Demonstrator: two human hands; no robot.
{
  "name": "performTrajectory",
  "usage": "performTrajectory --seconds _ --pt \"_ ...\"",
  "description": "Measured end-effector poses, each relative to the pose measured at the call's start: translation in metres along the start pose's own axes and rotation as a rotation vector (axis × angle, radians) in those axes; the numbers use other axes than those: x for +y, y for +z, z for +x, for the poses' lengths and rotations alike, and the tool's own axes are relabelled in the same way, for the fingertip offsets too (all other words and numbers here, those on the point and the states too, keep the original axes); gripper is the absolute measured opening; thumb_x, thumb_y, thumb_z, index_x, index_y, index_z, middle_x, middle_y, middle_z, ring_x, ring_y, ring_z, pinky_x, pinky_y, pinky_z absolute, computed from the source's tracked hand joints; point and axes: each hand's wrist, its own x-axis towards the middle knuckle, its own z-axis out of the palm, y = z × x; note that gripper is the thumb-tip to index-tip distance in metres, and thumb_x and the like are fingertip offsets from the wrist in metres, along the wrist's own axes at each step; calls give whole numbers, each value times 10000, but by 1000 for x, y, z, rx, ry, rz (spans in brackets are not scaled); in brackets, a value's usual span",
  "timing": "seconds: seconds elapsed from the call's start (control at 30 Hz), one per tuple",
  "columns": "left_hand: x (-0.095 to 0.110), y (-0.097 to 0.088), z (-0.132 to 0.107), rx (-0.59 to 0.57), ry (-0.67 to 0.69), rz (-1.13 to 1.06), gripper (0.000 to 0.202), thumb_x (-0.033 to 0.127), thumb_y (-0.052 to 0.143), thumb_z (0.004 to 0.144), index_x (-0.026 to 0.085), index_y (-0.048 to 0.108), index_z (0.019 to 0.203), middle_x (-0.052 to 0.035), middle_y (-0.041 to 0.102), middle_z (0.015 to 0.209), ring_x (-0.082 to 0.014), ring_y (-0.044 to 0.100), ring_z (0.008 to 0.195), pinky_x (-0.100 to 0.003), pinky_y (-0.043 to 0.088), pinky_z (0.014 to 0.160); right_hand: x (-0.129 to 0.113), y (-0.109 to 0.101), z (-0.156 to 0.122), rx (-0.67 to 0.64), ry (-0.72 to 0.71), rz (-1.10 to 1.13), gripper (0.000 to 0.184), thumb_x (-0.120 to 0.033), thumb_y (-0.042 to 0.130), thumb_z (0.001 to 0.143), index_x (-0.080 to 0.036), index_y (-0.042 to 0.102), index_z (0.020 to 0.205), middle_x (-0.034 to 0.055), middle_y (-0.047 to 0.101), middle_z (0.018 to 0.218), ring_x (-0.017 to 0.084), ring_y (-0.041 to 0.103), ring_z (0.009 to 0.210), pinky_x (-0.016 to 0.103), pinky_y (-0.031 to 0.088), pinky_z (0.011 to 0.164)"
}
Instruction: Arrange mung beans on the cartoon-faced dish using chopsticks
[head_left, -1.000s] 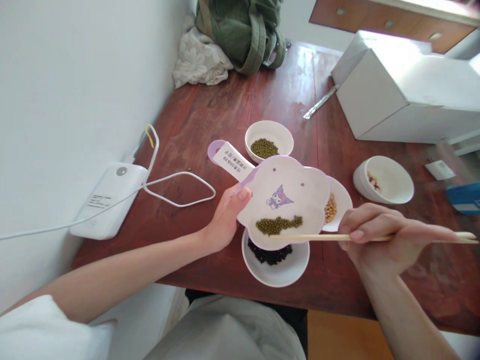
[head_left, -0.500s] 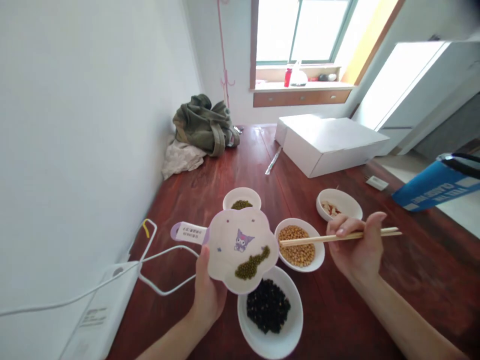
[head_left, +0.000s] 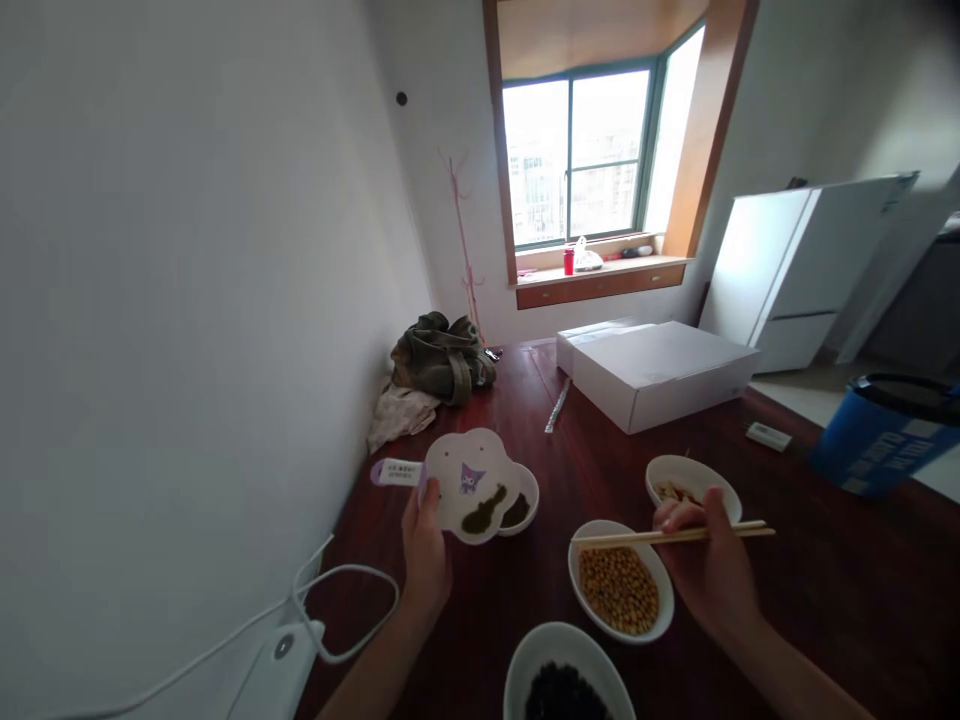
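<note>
My left hand [head_left: 427,545] grips a flower-shaped plate [head_left: 454,460] with a purple cartoon figure and a labelled purple handle; some green beans [head_left: 484,510] lie on it. The plate is tilted and partly covers a small white bowl [head_left: 531,490] of green beans behind it. My right hand [head_left: 705,560] is closed around a pair of wooden chopsticks [head_left: 675,536], whose tips reach over a bowl of yellow soybeans [head_left: 619,590]. Behind that hand stands a white bowl [head_left: 697,470] holding pale pieces. A bowl of black beans [head_left: 562,690] is cut off by the lower edge.
A white box [head_left: 660,375] lies at the back of the dark red table [head_left: 517,400], with a green bag [head_left: 442,360] to its left. A blue bin-like container [head_left: 885,440] stands at right. White cable [head_left: 352,570] and a power strip [head_left: 281,660] run along the left wall.
My view has tipped upward, so the table sits lower in the picture. The plate has moved away from the black beans, toward the small green-bean bowl. Both hands keep their hold.
</note>
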Motion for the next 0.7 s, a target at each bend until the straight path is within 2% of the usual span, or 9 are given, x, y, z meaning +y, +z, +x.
performTrajectory --seconds 0.1,0.17,0.27,0.33,0.47,0.7 --pt "-3 17 35 -20 106 28 611 623 910 713 150 796 1084 -132 848 1090 -296 805 977 -424 654 909 1 1 -1 5 1 16 697 -821 879 738 -176 723 525 24 582 637 79 496 487 225 350 375" --pt "-7 25 50 -48 160 53 661 663 918 681 141 794 1068 -110 838 1006 -262 778 876 -390 637 826 1 1 0 8 12 25 686 -807 891 732 -174 720 531 18 586 638 75 491 470 226 349 373" --pt "-14 33 59 -98 237 115 610 674 920 686 129 787 926 -67 781 814 -208 694 713 -323 563 672 0 2 2 26 28 35 675 -789 913 715 -172 710 532 6 585 637 64 480 461 221 349 379" --pt "-18 33 60 -123 293 158 549 645 913 708 130 775 837 -49 744 741 -189 650 667 -307 529 636 0 2 4 42 28 42 668 -773 936 694 -170 703 525 2 582 637 64 503 493 212 379 408" --pt "-28 27 58 -147 408 222 423 528 872 768 137 819 919 -71 801 839 -233 714 775 -346 587 741 3 0 6 46 28 47 657 -754 959 678 -167 705 525 0 590 659 62 525 542 204 439 470" --pt "-43 16 48 -235 554 302 235 365 768 862 164 830 964 -108 841 961 -299 799 910 -415 657 826 8 -3 4 33 28 25 670 -775 900 752 -173 700 538 4 592 652 70 503 505 215 358 414"
